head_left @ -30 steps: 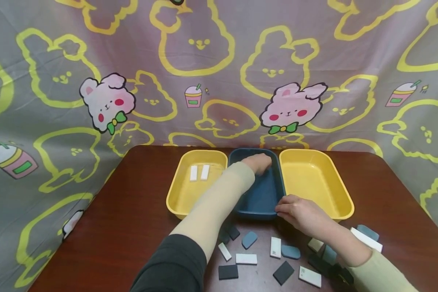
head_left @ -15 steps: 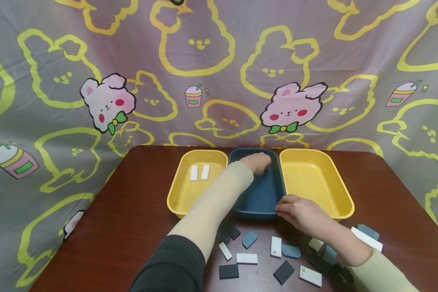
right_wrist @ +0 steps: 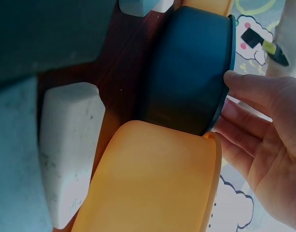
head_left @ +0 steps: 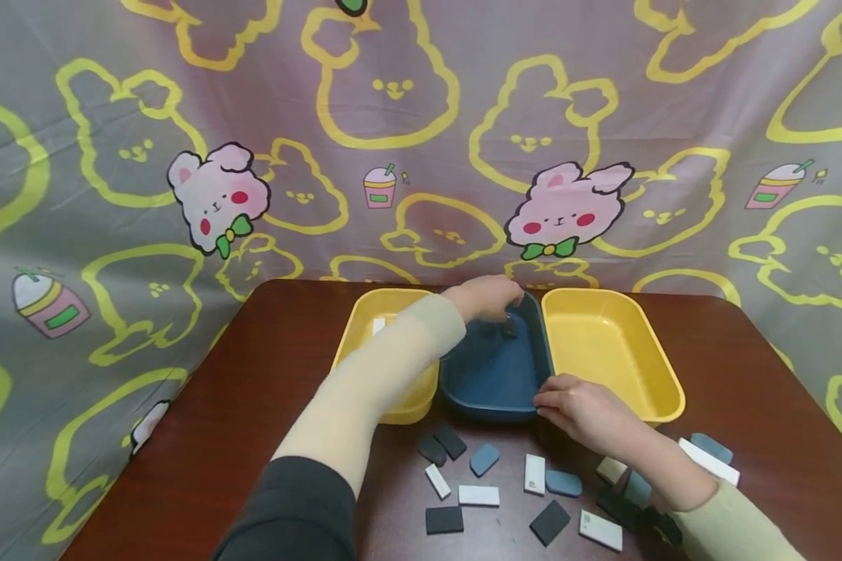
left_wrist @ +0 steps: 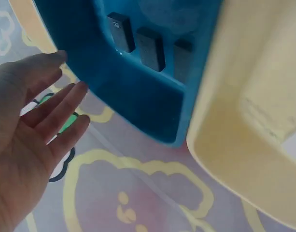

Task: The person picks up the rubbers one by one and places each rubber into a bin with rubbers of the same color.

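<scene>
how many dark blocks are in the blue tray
3, in a row near the far end of the blue tray: right block, middle block and left block, from the person's side; others may be hidden.

Smooth plastic blue tray (head_left: 494,378), glossy wood table (head_left: 238,374)

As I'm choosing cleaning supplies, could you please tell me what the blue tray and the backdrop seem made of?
The blue tray looks like moulded plastic, smooth and slightly glossy: thin rim, rounded corners, soft highlights. The backdrop seems printed fabric with a faint sheen, judging by its creases; fibre unclear.
</scene>
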A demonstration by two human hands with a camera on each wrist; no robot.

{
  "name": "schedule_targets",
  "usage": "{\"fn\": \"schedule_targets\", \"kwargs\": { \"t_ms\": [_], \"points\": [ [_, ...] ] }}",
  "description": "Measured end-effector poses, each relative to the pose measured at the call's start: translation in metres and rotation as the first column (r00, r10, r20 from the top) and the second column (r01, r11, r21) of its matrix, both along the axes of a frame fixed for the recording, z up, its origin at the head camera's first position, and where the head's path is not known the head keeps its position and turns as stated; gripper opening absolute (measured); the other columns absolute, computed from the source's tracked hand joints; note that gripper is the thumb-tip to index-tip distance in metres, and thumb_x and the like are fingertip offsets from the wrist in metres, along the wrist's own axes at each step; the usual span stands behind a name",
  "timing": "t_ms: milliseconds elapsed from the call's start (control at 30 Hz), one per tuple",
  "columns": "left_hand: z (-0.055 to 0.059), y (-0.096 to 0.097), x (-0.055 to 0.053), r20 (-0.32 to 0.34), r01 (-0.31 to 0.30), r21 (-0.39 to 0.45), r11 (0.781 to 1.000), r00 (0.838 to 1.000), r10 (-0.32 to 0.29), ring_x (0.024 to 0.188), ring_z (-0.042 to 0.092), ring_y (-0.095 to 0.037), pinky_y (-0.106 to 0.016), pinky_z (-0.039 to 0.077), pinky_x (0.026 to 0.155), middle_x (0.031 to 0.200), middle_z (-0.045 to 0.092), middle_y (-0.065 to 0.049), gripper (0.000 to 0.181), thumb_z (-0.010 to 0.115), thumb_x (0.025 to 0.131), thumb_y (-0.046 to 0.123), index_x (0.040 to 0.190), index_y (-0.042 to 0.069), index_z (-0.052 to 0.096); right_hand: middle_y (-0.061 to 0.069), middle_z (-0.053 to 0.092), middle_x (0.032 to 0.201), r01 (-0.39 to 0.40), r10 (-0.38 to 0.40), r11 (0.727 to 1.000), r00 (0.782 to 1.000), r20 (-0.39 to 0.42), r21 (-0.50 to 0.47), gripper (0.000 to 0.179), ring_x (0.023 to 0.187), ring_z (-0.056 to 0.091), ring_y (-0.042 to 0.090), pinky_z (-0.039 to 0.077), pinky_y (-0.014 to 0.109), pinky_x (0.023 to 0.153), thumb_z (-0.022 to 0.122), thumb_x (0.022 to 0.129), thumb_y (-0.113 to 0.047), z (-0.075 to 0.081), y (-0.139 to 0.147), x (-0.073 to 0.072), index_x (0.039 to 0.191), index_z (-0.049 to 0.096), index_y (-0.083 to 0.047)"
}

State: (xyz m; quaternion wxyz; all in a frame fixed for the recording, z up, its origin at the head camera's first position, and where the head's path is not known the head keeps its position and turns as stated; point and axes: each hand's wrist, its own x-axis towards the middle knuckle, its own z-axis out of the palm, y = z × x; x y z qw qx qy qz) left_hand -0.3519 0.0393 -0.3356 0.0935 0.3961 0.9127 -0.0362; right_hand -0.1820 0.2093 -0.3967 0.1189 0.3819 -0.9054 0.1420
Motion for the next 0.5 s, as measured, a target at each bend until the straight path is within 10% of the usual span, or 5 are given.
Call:
{"fn": "schedule_targets", "kwargs": {
  "t_ms": [300,500],
  "points": [
    [0.006,-0.047,0.034,-0.115,0.173,0.042,0.984,0.979,-0.167,0.100,0.059,-0.010,-0.028,0.048,0.086,0.113,0.064,0.003,0.032,0.064,0.093,0.034,0.121,0.018,0.066,-0.003,0.064,0.085,0.020,-0.020,1.000,1.000,-0.006,0.017,0.015,0.075,0.061,0.012,0.054,0.028,0.067,0.082,0.075,-0.007,0.001,-0.001,0.002,0.089,0.076,-0.009],
    [0.009,-0.087,0.065,-0.150,0.190,0.180,0.965,0.975,-0.164,0.089,0.059,-0.009,-0.024,0.049,0.075,0.109,0.063,0.003,0.029,0.062,0.095,0.035,0.118,0.018,0.067,-0.004,0.064,0.085,0.033,-0.033,0.999,0.999,0.018,0.038,0.015,0.075,0.061,0.012,0.054,0.028,0.067,0.082,0.076,-0.007,0.002,-0.002,0.001,0.090,0.076,-0.010]
  ]
}}
